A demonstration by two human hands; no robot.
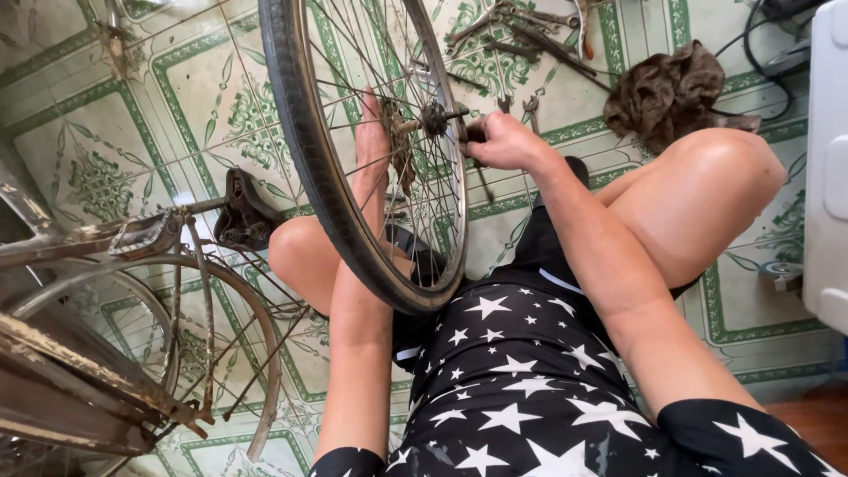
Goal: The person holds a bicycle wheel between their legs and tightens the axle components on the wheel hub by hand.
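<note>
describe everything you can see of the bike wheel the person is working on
The bicycle wheel stands upright on edge between the person's knees, its top cut off by the frame. It has a worn black tyre, a metal rim and thin wire spokes running to a grimy hub with an axle sticking out. The left hand reaches behind the spokes at the hub; the right hand grips at the axle end. Its lower edge rests against the lap.

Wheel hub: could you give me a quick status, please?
Left hand behind spokes at hub. Right hand gripping axle end. Wheel upright between knees.
</note>
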